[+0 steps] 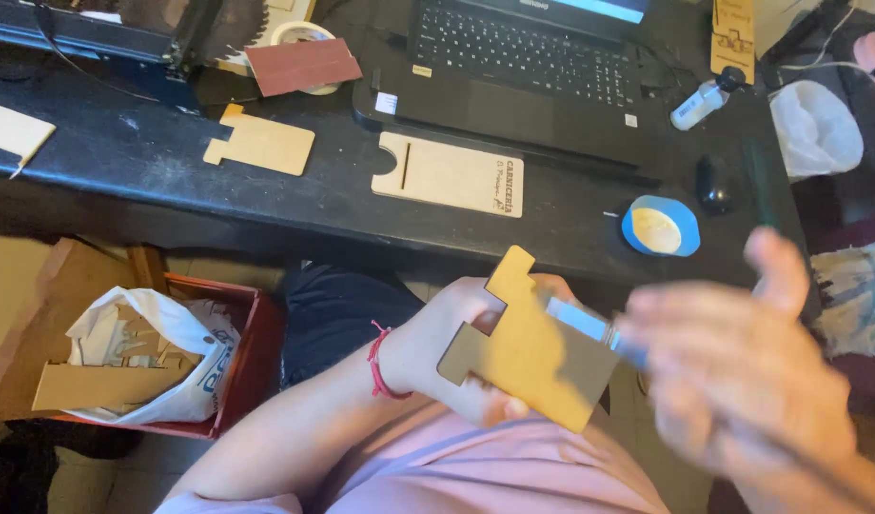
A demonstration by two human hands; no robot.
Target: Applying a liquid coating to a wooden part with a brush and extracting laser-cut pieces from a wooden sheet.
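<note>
**Tape going onto a cut wooden piece, held over the lap**

Leftmost, below the bench, a red bin (250, 354) holds a white bag (161, 333) stuffed with flat wooden offcuts. Up on the black bench (152, 152) lie a notched wooden blank (262, 145), a sheet of reddish sandpaper (302, 65) over a roll of pale tape, and a longer slotted wooden panel (449, 175) with engraving at one end, just in front of an open laptop (523, 67).

Lower down, the left hand (456, 347) is closed on a stepped wooden piece (532, 347), fingers behind it and the thumb curling round its lower edge, holding it tilted above the lap. A strip of blue tape (589, 328) runs from the face of the piece toward the right hand (742, 371), which is blurred by motion; its fingers look loosely spread, but whether they pinch the tape's end I cannot tell.

Further right on the bench sit a roll of blue tape (660, 227), a dark mouse (713, 186) and a small white bottle (701, 103).

By my reading the taping is partway: one end seems stuck down, and the rest of the strip is not yet pressed flat. The two pieces on the bench show no tape.
</note>
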